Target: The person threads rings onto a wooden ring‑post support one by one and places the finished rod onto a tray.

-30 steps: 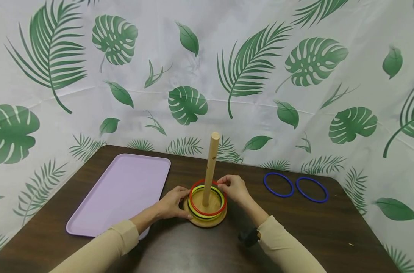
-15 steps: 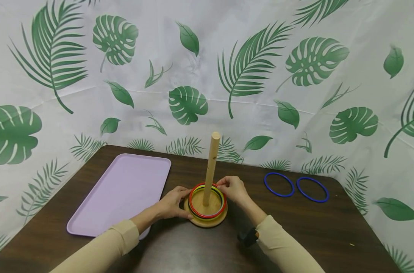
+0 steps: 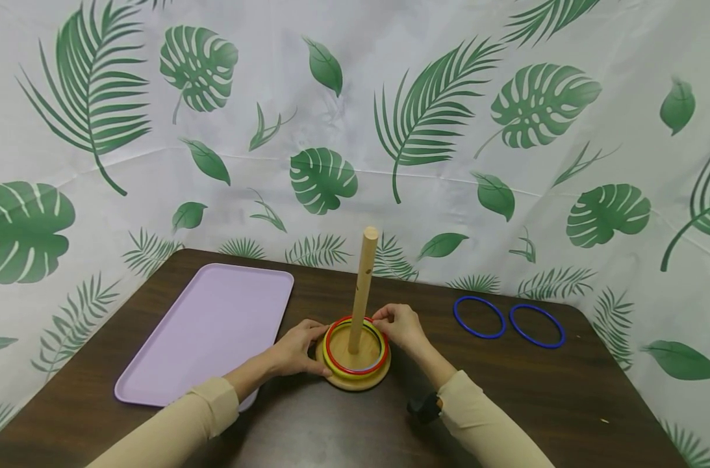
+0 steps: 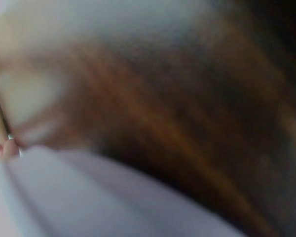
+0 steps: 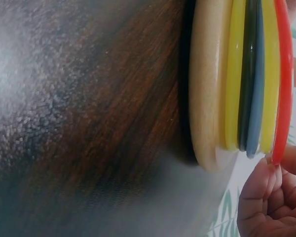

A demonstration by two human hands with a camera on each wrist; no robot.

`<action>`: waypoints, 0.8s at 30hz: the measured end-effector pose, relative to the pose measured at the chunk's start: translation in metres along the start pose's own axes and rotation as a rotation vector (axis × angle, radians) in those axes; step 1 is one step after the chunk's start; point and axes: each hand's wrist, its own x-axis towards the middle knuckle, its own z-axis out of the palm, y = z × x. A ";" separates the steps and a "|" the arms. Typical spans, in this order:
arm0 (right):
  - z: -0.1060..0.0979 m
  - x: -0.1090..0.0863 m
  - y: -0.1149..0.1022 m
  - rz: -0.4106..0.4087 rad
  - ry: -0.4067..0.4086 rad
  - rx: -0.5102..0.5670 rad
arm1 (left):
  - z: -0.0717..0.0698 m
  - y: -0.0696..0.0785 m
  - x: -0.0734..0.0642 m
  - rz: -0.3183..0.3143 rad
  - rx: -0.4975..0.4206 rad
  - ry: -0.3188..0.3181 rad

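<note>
Across a dark wood-grain bench (image 3: 553,390), dully glossy near its front, before white fabric (image 3: 355,104) printed with green leaves, the right hand (image 3: 401,325) pinches a red ring (image 5: 285,74) around a wooden post (image 3: 363,286). The left hand (image 3: 296,350), thumb and fingers spread, touches the base (image 3: 360,385).

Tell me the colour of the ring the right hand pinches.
Red. The ring shows best in the right wrist view.

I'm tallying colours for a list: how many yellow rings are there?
2: the upper yellow ring, just under the red ring; the lower yellow ring, nearest the wooden base.
</note>
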 end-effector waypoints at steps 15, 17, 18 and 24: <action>-0.001 -0.002 0.003 0.024 -0.017 0.071 | 0.000 0.001 0.000 -0.008 0.004 0.004; -0.004 -0.002 0.003 0.026 -0.021 0.102 | 0.000 0.001 0.000 -0.010 0.004 0.003; -0.005 -0.002 0.003 0.028 -0.021 0.112 | 0.000 0.001 0.000 -0.011 0.003 0.002; -0.021 -0.001 0.012 0.035 0.031 0.114 | -0.001 0.002 -0.001 -0.012 0.007 0.002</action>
